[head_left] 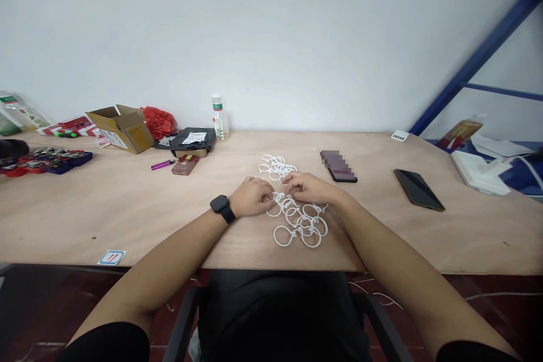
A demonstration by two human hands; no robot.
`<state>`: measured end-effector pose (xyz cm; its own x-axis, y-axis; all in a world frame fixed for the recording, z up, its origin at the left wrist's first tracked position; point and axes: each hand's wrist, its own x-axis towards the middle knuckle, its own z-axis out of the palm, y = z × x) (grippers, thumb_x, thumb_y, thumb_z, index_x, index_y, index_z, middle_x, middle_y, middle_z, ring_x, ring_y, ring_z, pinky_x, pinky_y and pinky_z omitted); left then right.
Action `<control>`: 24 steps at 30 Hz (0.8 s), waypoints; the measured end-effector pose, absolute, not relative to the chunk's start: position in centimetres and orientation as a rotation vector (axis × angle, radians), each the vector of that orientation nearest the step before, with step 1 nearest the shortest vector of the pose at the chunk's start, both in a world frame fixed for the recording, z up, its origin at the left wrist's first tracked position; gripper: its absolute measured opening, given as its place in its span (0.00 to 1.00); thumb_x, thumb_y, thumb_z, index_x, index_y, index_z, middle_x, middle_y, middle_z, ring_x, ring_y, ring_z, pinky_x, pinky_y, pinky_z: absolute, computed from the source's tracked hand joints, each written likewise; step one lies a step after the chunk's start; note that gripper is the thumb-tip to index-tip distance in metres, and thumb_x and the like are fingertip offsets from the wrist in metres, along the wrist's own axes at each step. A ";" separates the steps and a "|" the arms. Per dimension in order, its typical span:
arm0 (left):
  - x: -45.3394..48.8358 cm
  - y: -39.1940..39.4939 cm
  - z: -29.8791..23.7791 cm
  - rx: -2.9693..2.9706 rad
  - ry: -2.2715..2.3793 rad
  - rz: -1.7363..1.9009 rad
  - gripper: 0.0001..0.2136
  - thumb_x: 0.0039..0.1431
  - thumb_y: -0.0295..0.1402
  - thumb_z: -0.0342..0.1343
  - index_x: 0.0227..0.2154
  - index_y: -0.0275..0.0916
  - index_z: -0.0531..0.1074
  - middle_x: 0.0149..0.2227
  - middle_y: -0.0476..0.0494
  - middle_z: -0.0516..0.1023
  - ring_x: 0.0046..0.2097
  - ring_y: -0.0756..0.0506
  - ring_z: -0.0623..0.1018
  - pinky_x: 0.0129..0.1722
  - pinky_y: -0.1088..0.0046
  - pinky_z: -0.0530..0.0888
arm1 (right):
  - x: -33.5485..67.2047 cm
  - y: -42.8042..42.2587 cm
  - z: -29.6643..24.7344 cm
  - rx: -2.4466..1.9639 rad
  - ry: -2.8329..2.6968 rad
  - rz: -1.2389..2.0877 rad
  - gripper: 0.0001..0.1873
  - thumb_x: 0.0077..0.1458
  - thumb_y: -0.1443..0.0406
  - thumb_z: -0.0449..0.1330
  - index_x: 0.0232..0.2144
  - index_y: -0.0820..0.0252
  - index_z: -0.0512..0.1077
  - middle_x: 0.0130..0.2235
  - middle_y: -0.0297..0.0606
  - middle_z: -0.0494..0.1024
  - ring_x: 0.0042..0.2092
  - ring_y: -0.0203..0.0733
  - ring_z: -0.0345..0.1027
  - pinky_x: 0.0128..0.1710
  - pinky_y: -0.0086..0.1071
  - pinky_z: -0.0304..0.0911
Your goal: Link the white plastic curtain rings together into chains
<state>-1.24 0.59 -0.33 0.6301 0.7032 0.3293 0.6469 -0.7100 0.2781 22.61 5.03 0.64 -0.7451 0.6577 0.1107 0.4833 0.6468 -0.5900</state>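
Note:
White plastic rings with small clips, looking like curtain rings, lie in two clusters on the wooden table. The far cluster [278, 166] is just beyond my hands; the near cluster [307, 225] spreads in front of me. My left hand [253, 197], with a black watch on the wrist, has its fingers curled and pinched at the edge of a ring [274, 214]. Opposite it, my right hand [309, 188] is bent inward between the clusters, thumb and fingers closed at a white ring's edge. The fingertips partly hide what they pinch.
A dark phone [338, 166] and another phone [419, 189] lie to the right. Left of the rings are a dark red small box [185, 165], a purple lighter [163, 164], a black package [193, 140], a bottle [218, 119] and an open cardboard box [123, 130].

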 end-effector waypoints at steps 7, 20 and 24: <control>-1.4 0.6 0.1 2.684 1.155 0.606 0.08 0.54 0.38 0.57 0.25 0.40 0.73 0.36 0.48 0.81 0.41 0.44 0.78 0.47 0.63 0.65 | 22.5 4.8 0.6 -0.882 -2.545 0.859 0.11 0.47 0.70 0.63 0.35 0.55 0.79 0.50 0.40 0.72 0.43 0.40 0.69 0.41 0.33 0.66; -1.4 0.7 0.0 2.647 1.249 0.640 0.13 0.53 0.45 0.59 0.25 0.40 0.72 0.27 0.50 0.78 0.33 0.46 0.77 0.40 0.68 0.67 | 21.9 4.9 0.5 -0.982 -2.212 0.707 0.10 0.53 0.60 0.60 0.32 0.60 0.77 0.30 0.36 0.76 0.28 0.35 0.64 0.29 0.28 0.59; -1.5 0.8 -0.1 2.631 1.235 0.683 0.15 0.55 0.48 0.58 0.31 0.40 0.73 0.28 0.49 0.79 0.34 0.46 0.78 0.42 0.66 0.68 | 21.4 4.8 0.1 -1.032 -2.045 0.831 0.12 0.52 0.58 0.60 0.30 0.61 0.76 0.26 0.34 0.75 0.27 0.35 0.63 0.27 0.28 0.58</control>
